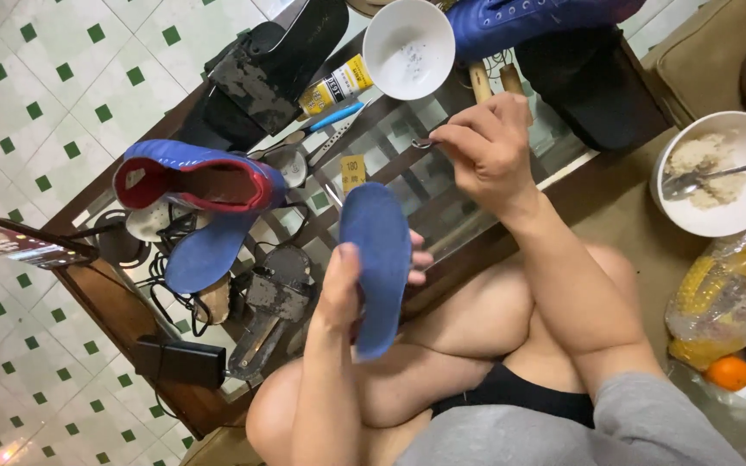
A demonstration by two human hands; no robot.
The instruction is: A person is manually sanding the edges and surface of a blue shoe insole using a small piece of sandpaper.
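Two hands: left hand (343, 289) grips blue insole (377, 259) (upright); right hand (481, 151) above pinches small metal tool (422, 143).

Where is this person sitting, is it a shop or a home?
Probably a home used for mending shoes, not a proper shop. The left hand holds a blue insole over a glass-topped table cluttered with a blue shoe and a glue tube, while a bowl of food sits nearby.
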